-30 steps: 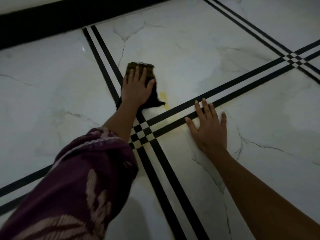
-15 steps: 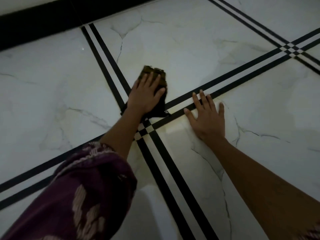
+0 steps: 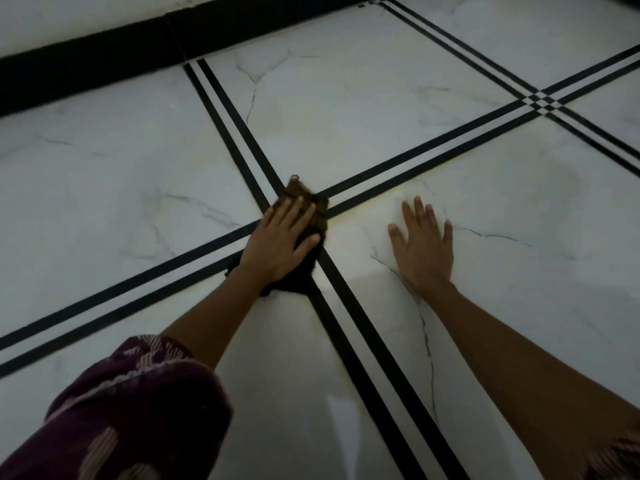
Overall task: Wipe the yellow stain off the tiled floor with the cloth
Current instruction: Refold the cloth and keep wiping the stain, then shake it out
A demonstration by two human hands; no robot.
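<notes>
Cloth (image 3: 313,206) pressed under the flat-fingered left hand (image 3: 280,244) has swept across the stain, no yellow showing now; right hand (image 3: 424,245) lies flat, grasping nothing, on the floor (image 3: 346,116).

dark crumpled cloth (image 3: 313,216) lies on the tiled floor (image 3: 346,109).

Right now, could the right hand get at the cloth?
Probably yes: the right hand lies flat beside the cloth with only bare tile between, though the left hand presses on it.

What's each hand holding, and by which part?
Nothing is gripped. Left hand presses flat on top of the dark cloth, fingers straight; right hand lies flat on bare tile.
</notes>
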